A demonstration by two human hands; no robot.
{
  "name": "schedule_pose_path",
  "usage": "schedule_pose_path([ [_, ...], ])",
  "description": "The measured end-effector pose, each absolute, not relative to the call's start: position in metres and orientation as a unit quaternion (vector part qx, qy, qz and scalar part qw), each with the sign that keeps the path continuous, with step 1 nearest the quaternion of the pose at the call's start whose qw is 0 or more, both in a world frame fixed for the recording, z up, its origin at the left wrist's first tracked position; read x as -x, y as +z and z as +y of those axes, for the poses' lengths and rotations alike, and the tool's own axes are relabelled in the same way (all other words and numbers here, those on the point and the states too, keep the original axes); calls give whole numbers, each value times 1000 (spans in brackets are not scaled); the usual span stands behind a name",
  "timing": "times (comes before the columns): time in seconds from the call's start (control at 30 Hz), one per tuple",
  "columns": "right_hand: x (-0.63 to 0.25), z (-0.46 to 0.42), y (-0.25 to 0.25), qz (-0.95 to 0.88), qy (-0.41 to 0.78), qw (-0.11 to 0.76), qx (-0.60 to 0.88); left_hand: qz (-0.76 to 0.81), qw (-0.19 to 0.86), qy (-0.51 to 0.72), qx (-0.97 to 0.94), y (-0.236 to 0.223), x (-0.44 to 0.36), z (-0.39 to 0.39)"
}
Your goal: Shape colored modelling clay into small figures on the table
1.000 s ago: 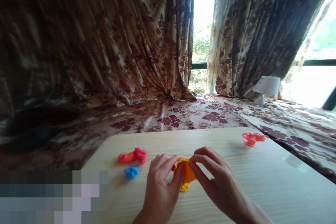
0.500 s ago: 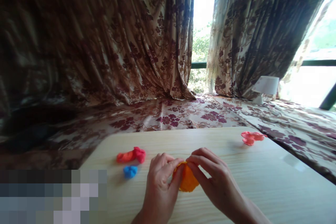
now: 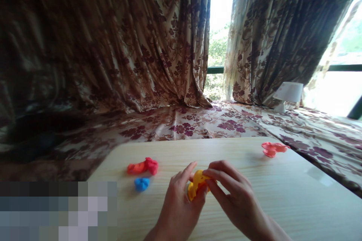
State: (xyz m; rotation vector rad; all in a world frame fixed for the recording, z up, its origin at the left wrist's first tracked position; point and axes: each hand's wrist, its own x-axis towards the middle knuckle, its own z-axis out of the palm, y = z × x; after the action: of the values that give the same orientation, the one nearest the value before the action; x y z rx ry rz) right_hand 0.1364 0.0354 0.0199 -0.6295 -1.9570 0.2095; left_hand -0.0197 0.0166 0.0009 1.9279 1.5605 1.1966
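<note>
A thin piece of yellow-orange modelling clay (image 3: pixel 199 180) is between my two hands, above the table. My left hand (image 3: pixel 181 199) holds its lower left part, with the thumb against it and the index finger raised. With thumb and fingertips, my right hand (image 3: pixel 233 186) pinches its upper right edge, which folds over. Fingers partly hide the clay. To the left of my left hand lie a small blue lump of clay (image 3: pixel 141 184) and a red and orange piece of clay (image 3: pixel 143 166).
A pale wooden table (image 3: pixel 181 150) lies under my hands. Near its far right edge sits a coral-pink clay piece (image 3: pixel 273 149). Beyond are a floral-patterned cloth surface (image 3: pixel 181 128), a white lamp (image 3: pixel 289 92) and curtains (image 3: pixel 158 45) by a window. A blurred patch covers the lower left.
The yellow-orange clay has gone from a hanging, flat sheet to a folded, bent shape. My left hand has turned and lifted its index finger; my right hand still pinches the edge.
</note>
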Motion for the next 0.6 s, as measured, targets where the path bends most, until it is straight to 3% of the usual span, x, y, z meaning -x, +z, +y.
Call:
schedule_pose_path([
  [0.3, -133, 32, 22, -851, -32, 450, 269, 492, 32, 471, -731, -3, 30, 18],
  [0.6, -133, 29, 28, -843, -72, 484, 223, 483, 34, 463, -742, 3, 29, 21],
])
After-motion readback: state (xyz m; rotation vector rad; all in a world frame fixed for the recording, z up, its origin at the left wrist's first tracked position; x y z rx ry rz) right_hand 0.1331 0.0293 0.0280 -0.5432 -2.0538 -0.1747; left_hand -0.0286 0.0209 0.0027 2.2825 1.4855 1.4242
